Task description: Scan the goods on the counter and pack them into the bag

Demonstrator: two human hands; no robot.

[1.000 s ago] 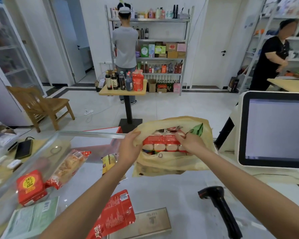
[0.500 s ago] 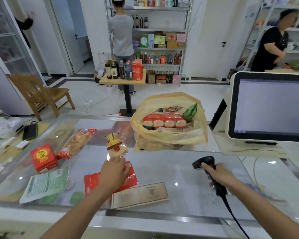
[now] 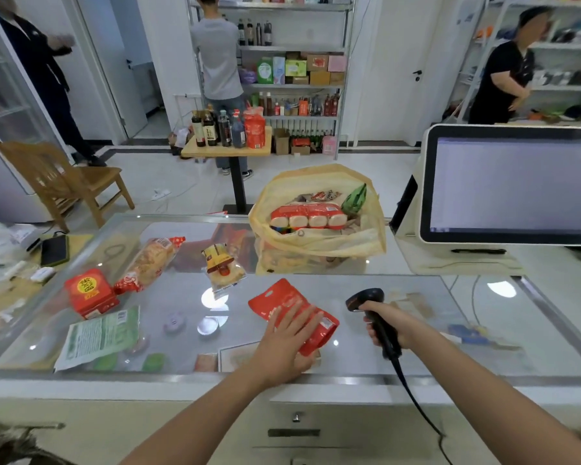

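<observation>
Red pouch (image 3: 279, 300) before the bag (image 3: 316, 246) had slid toward the scanner (image 3: 364, 297) clamped in the right grip (image 3: 389, 325), left grip (image 3: 287, 340) spread flat on it, so scanning seemed next.

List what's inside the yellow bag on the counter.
The bag holds a red four-piece pack, a green packet and small wrappers behind them. Whatever lies underneath is covered.

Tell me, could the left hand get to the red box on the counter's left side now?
Probably yes. The left hand rests flat on the red pouch, and only a flat green packet lies near its way to the red box. It looks a stretch, though.
</observation>
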